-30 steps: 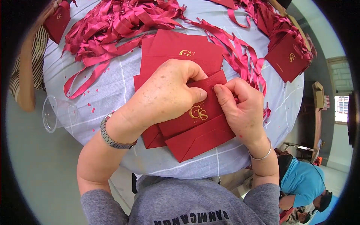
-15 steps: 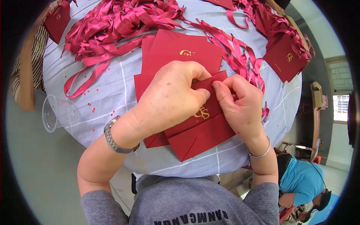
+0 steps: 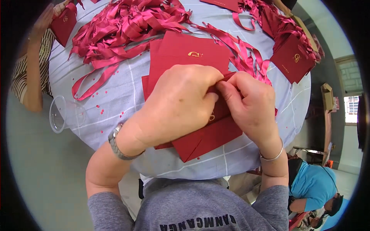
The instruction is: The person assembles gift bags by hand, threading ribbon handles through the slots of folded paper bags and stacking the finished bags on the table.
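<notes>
A dark red paper gift bag (image 3: 210, 139) with gold lettering lies flat before me, its folded base toward my body. Both hands meet at its far edge. My left hand (image 3: 179, 102) is closed in a pinch there and covers much of the bag's front. Close against it, my right hand (image 3: 254, 106) pinches the same edge with thumb and bent fingers. The exact spot between the fingertips is hidden, so any ribbon end there cannot be made out. More red bags (image 3: 171, 48) lie flat underneath and just beyond.
A big heap of crimson ribbons (image 3: 131, 23) lies at the far left, a looser bunch (image 3: 246, 54) right of centre. Finished-looking bags (image 3: 293, 57) with ribbons lie far right. A clear plastic cup (image 3: 58, 114) lies at the left table edge near red specks. Another person's arm (image 3: 34, 69) holds a bag.
My hands have drawn closer together at the bag's edge, the left one turning more over it. The person at the far left has shifted slightly in view.
</notes>
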Demonstrator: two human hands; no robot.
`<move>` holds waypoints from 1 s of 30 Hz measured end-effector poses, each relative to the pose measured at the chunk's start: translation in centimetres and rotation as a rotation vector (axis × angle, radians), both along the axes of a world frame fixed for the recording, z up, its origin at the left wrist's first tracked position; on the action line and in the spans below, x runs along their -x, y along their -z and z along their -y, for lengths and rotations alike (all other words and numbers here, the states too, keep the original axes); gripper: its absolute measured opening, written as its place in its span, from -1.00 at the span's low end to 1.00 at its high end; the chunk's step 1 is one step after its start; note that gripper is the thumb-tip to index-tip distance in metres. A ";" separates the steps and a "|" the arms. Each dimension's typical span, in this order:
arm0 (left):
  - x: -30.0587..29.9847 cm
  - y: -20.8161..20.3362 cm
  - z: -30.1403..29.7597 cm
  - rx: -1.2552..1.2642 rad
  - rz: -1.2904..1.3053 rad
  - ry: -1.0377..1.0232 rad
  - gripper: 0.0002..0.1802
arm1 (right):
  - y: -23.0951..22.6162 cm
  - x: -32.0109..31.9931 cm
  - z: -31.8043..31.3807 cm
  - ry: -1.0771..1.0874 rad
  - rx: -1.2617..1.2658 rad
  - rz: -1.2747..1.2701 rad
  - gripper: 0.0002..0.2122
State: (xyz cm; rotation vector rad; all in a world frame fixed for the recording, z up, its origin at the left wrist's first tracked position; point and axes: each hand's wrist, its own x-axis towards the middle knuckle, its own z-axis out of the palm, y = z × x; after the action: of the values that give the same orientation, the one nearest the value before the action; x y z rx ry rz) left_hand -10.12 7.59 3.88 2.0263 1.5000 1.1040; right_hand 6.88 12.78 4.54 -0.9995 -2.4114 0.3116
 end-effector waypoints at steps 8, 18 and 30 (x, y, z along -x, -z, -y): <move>0.6 -1.6 0.0 0.366 0.147 0.096 -0.72 | 0.5 -0.8 -0.4 -0.129 0.011 -0.102 -0.75; 4.0 -4.3 -1.4 0.942 0.642 0.319 -0.73 | 0.1 -1.7 -0.3 -0.267 -0.146 -0.226 -0.64; 1.2 0.4 -1.4 0.142 0.055 0.350 -0.85 | 0.0 -1.6 -0.4 -0.305 0.093 -0.180 -0.64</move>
State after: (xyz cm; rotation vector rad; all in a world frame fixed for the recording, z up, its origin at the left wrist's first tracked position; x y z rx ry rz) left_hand -11.35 8.96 3.47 2.0396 1.1070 0.8785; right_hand 8.47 13.15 4.57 -0.6088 -2.3968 0.5995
